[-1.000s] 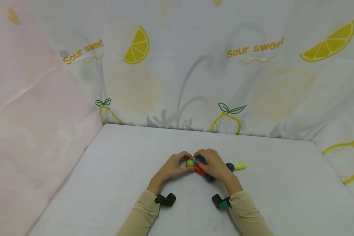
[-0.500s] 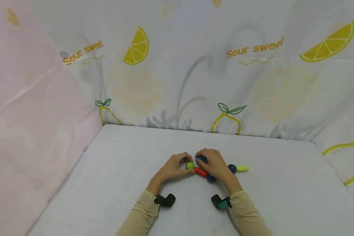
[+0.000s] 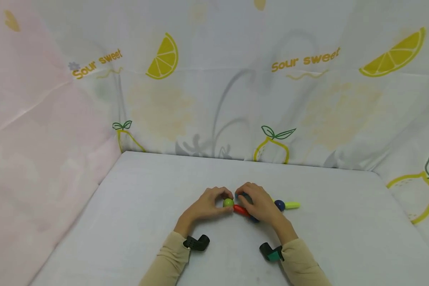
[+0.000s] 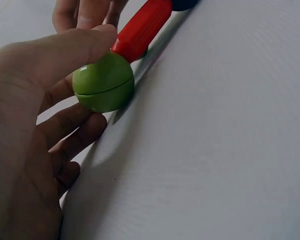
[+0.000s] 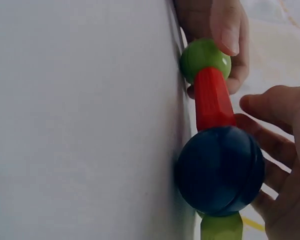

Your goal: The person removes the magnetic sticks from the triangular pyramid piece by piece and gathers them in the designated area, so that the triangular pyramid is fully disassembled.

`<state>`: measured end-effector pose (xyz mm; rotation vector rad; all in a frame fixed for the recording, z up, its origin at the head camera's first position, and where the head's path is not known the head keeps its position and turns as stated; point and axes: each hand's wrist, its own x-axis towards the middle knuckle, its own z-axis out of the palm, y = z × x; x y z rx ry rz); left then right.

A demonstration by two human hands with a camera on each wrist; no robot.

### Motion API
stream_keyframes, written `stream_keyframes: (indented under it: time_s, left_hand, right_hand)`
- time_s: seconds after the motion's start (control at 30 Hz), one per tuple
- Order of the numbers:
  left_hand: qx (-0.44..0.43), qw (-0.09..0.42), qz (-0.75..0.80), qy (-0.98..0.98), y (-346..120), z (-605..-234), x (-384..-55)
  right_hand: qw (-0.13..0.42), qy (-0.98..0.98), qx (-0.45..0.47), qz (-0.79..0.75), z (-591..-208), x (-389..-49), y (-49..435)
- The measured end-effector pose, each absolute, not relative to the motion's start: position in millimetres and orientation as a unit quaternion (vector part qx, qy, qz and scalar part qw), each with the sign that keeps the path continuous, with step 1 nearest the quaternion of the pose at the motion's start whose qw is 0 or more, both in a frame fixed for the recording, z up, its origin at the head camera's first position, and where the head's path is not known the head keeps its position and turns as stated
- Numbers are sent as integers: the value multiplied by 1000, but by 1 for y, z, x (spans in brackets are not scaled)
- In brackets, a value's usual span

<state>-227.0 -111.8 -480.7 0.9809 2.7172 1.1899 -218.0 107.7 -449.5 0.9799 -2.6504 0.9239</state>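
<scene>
My left hand [image 3: 209, 204] pinches a green ball [image 4: 104, 82] between thumb and fingers, low over the white table. A red stick [image 5: 213, 97] runs from this ball to a dark blue ball [image 5: 220, 170], which a yellow-green stick [image 5: 221, 227] meets on its other side. They look like pieces of a magnetic stick-and-ball building set. My right hand [image 3: 260, 204] curls its fingers over a blue stick [image 3: 246, 196], mostly covered by them in the head view. In the right wrist view, the thumb and fingers stand beside the red stick and the blue ball.
To the right of my right hand lie another dark blue ball [image 3: 280, 205] and a yellow-green stick [image 3: 293, 205] joined to it. The white table [image 3: 157, 182] ends at a hanging cloth [image 3: 207, 99] printed with lemons. A camera [image 3: 200, 243] sits on each wrist.
The blue stick under my right hand has come away from beside the green ball, leaving a small gap. The left hand keeps its grip, and the pieces have shifted slightly.
</scene>
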Motion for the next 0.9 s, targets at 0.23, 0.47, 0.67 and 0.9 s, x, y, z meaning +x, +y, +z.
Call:
stream_keyframes:
  time_s: [0.23, 0.47, 0.67, 0.9]
  left_hand:
    - [335, 28, 369, 867, -116, -481, -227]
    - [330, 24, 375, 866, -116, -482, -228]
    - [330, 26, 392, 858, -116, -481, -228]
    - [329, 38, 405, 852, -116, -481, -230]
  right_hand:
    - [77, -889, 366, 265, -452, -199, 108]
    - [48, -914, 330, 232, -455, -192, 106]
    - [41, -914, 332, 231, -456, -193, 106]
    - [21, -912, 335, 237, -453, -194, 108]
